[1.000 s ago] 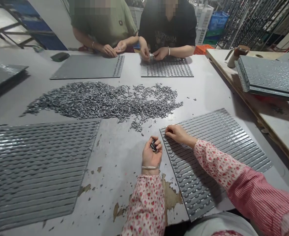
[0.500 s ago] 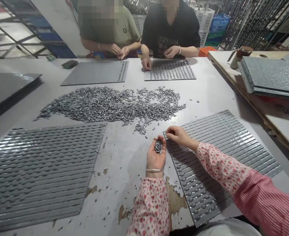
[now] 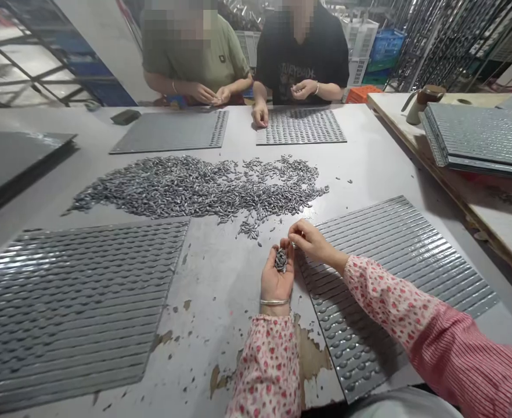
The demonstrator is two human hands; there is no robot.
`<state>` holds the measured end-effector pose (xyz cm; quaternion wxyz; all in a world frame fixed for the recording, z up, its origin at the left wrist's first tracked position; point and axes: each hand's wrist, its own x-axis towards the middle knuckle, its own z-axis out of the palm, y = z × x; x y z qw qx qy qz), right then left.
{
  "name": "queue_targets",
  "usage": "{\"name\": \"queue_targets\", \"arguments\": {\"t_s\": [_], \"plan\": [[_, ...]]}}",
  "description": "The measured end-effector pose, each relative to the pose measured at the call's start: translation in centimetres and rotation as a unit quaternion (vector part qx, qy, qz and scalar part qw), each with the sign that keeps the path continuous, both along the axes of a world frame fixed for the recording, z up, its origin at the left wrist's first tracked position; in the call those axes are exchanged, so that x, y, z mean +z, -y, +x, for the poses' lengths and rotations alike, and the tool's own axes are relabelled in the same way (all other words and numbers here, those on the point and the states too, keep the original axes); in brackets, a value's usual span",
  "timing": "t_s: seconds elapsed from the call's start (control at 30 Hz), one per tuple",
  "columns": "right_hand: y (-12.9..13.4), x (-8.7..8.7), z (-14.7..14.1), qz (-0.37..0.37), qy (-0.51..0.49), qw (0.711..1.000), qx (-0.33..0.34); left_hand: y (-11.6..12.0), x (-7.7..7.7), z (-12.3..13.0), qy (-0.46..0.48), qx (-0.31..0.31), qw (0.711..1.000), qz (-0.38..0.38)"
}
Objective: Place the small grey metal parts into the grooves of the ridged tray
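Observation:
Palm up, my left hand (image 3: 277, 281) is cupped around a small heap of grey spindle-shaped pieces (image 3: 281, 260). My right hand (image 3: 312, 239) is pinched just right of the left fingertips, above the far left corner of a grooved grey panel (image 3: 382, 255). What sits between its thumb and forefinger is too small to make out. Rounded bumps line the panel's near left part, while its other ridges run straight. Beyond both hands spreads a large pile of the same grey pieces (image 3: 181, 186).
A second ridged panel (image 3: 82, 302) lies at the left. Across the table, two people handle small pieces beside a mostly smooth panel (image 3: 169, 129) and a studded one (image 3: 302, 126). Stacked panels (image 3: 482, 136) rest on a side table at the right; another stack (image 3: 16, 157) is far left.
My right hand has moved slightly left, from the panel's corner toward my left fingertips. My left hand stays cupped in nearly the same place.

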<state>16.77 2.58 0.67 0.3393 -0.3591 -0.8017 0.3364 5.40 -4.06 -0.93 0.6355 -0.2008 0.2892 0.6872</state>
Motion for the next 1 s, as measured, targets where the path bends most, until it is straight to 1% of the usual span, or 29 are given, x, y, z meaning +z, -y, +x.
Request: {"name": "queue_targets", "arguments": {"t_s": [0.07,0.2,0.33,0.4,0.5,0.6,0.73,0.8,0.9,1.0], "plan": [[-0.2,0.3,0.6,0.008,-0.002,1.000,0.005,0.0,-0.1,-0.1,0.001,0.003,1.000,0.006],[0.2,0.7,0.4,0.075,0.061,0.994,0.057,0.0,-0.2,-0.1,0.003,-0.005,1.000,0.001],[0.7,0.6,-0.8,0.124,0.126,0.983,0.053,-0.1,-0.1,0.1,0.000,-0.020,1.000,0.000],[0.8,0.4,-1.1,0.138,0.140,0.979,0.052,-0.1,0.0,0.2,-0.005,-0.024,1.000,0.002],[0.7,0.1,-1.2,0.158,0.149,0.974,0.067,0.0,0.2,0.4,-0.011,-0.031,0.999,0.005],[0.7,-0.1,-1.2,0.158,0.154,0.972,0.078,0.0,0.5,0.5,-0.018,-0.033,0.999,0.002],[0.4,-0.3,-1.2,0.128,0.138,0.978,0.090,0.0,0.9,0.6,-0.033,-0.028,0.999,-0.005],[0.3,-0.4,-1.0,0.113,0.113,0.983,0.087,0.0,1.0,0.7,-0.045,-0.024,0.999,-0.001],[0.2,-0.3,-0.7,0.100,0.083,0.989,0.065,0.0,1.1,0.7,-0.059,-0.030,0.998,0.009],[0.1,-0.2,-0.5,0.113,0.094,0.987,0.071,0.1,1.1,0.8,-0.052,-0.045,0.998,0.011]]}}
